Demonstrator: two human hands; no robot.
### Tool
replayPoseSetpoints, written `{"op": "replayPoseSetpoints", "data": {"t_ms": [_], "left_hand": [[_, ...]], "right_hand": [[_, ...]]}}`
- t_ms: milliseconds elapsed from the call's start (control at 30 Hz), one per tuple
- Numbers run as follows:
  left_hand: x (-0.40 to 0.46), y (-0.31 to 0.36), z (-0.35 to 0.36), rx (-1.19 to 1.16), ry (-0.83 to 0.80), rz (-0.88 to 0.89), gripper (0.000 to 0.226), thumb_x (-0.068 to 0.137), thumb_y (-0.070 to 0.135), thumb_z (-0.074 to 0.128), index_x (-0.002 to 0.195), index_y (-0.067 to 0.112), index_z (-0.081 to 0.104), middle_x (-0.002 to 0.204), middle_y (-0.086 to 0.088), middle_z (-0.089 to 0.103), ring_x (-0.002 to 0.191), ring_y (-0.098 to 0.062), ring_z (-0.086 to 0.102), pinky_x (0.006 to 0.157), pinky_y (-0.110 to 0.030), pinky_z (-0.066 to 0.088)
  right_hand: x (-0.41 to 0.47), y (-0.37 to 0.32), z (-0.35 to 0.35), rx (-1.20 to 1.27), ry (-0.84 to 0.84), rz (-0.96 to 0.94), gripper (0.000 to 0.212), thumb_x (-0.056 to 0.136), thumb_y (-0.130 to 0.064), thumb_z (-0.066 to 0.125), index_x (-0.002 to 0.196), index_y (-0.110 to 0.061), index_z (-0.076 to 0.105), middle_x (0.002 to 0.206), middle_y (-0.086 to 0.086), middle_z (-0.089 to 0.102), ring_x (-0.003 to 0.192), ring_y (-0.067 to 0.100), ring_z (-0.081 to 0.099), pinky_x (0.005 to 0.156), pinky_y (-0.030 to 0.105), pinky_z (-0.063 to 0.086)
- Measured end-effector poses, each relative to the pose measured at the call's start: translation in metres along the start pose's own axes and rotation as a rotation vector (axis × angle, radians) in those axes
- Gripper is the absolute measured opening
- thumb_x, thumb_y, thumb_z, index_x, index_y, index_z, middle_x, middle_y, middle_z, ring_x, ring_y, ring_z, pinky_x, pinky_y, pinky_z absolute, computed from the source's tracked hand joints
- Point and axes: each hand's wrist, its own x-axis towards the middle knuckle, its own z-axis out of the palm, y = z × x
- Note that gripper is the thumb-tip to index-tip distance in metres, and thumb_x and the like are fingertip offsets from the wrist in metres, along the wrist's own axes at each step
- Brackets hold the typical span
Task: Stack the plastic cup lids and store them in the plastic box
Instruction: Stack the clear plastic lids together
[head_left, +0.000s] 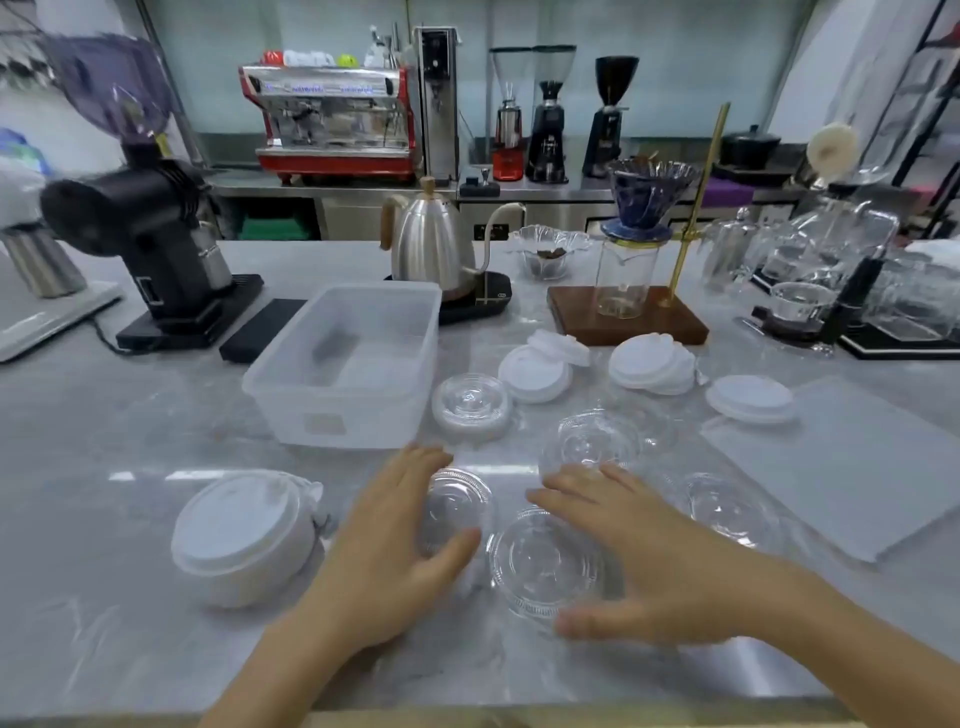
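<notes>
Left hand, grip open, cups a clear lid; right hand, grip spread open, hovers over another clear lid. Beyond both grips on the bench stands the empty plastic box.

no text is readable; the plastic box label is blurred.

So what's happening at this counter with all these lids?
A person is sorting cup lids on a marble counter. The left hand reaches around one clear lid, and the right hand spreads over another clear lid. White lids and more clear ones lie scattered about. The plastic box behind the hands holds no lids yet.
</notes>
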Motion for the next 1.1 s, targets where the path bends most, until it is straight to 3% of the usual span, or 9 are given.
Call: {"op": "replayPoseSetpoints", "data": {"t_ms": [200, 367, 467, 567, 700, 800, 933, 1000, 1100], "left_hand": [[0.002, -0.014, 0.004, 0.026, -0.161, -0.025, 0.105, 0.065, 0.079, 0.053, 0.154, 0.026, 0.036, 0.162, 0.013, 0.021, 0.156, -0.005, 0.01, 0.121, -0.018, 0.007], [0.003, -0.016, 0.003, 0.01, -0.135, 0.023, 0.096, 0.071, 0.071, 0.06, 0.151, 0.023, 0.041, 0.149, 0.016, 0.039, 0.146, -0.008, 0.035, 0.122, -0.027, 0.024], [0.003, -0.019, 0.003, -0.048, -0.105, 0.017, 0.089, 0.071, 0.07, 0.066, 0.149, 0.034, 0.041, 0.143, 0.02, 0.046, 0.137, -0.001, 0.04, 0.111, -0.013, 0.027], [0.004, -0.016, 0.003, -0.172, -0.013, -0.021, 0.082, 0.067, 0.074, 0.067, 0.141, 0.049, 0.041, 0.136, 0.033, 0.049, 0.128, 0.012, 0.045, 0.101, -0.004, 0.031], [0.024, 0.004, 0.007, -0.581, 0.072, -0.113, 0.076, 0.063, 0.081, 0.073, 0.133, 0.059, 0.053, 0.119, 0.027, 0.064, 0.113, -0.001, 0.065, 0.092, -0.017, 0.052], [0.055, 0.024, 0.011, -0.773, 0.029, -0.157, 0.079, 0.056, 0.078, 0.081, 0.13, 0.061, 0.056, 0.117, 0.017, 0.066, 0.105, -0.015, 0.074, 0.085, -0.031, 0.062], [0.096, 0.036, 0.017, -0.953, -0.048, -0.226, 0.07, 0.065, 0.058, 0.082, 0.131, 0.056, 0.061, 0.127, -0.007, 0.062, 0.105, -0.024, 0.075, 0.084, -0.046, 0.064], [0.107, 0.033, 0.023, -1.049, -0.119, -0.252, 0.064, 0.07, 0.05, 0.08, 0.131, 0.049, 0.064, 0.131, -0.013, 0.06, 0.106, -0.029, 0.075, 0.083, -0.049, 0.063], [0.111, 0.021, 0.03, -1.164, -0.231, -0.295, 0.055, 0.08, 0.042, 0.073, 0.134, 0.04, 0.064, 0.134, -0.012, 0.061, 0.113, -0.039, 0.071, 0.092, -0.062, 0.058]], "right_hand": [[0.012, -0.001, 0.006, -0.012, 0.027, -0.052, 0.11, 0.068, -0.079, 0.063, 0.156, -0.037, 0.012, 0.161, -0.022, 0.016, 0.145, -0.013, -0.014, 0.115, 0.018, -0.021], [0.015, 0.0, 0.005, 0.016, 0.078, -0.086, 0.105, 0.068, -0.075, 0.067, 0.154, -0.04, 0.016, 0.155, -0.026, 0.023, 0.141, -0.02, -0.008, 0.118, 0.017, -0.015], [0.014, 0.004, 0.001, 0.087, 0.12, -0.069, 0.096, 0.069, -0.067, 0.071, 0.147, -0.051, 0.016, 0.15, -0.028, 0.023, 0.136, -0.026, -0.003, 0.119, 0.013, -0.003], [0.013, 0.009, -0.009, 0.22, 0.22, -0.01, 0.092, 0.067, -0.059, 0.076, 0.142, -0.059, 0.022, 0.15, -0.032, 0.027, 0.142, -0.013, 0.019, 0.115, 0.012, 0.02], [0.022, 0.019, -0.023, 0.337, 0.454, 0.063, 0.095, 0.063, -0.052, 0.082, 0.143, -0.054, 0.032, 0.135, -0.039, 0.038, 0.12, -0.005, 0.047, 0.093, 0.006, 0.038], [0.038, 0.022, -0.035, 0.252, 0.547, 0.045, 0.093, 0.064, -0.043, 0.086, 0.142, -0.042, 0.036, 0.138, -0.029, 0.041, 0.127, 0.0, 0.04, 0.103, 0.017, 0.038], [0.063, 0.021, -0.048, 0.117, 0.535, -0.016, 0.1, 0.066, -0.044, 0.086, 0.148, -0.03, 0.031, 0.135, -0.024, 0.034, 0.13, -0.003, 0.026, 0.105, 0.007, 0.022], [0.073, 0.023, -0.051, 0.125, 0.519, -0.033, 0.104, 0.064, -0.05, 0.086, 0.149, -0.03, 0.029, 0.131, -0.025, 0.032, 0.129, -0.004, 0.027, 0.103, 0.001, 0.02], [0.085, 0.024, -0.047, 0.238, 0.528, -0.053, 0.108, 0.06, -0.059, 0.086, 0.147, -0.04, 0.026, 0.133, -0.022, 0.042, 0.125, -0.006, 0.036, 0.103, 0.006, 0.031]]}}
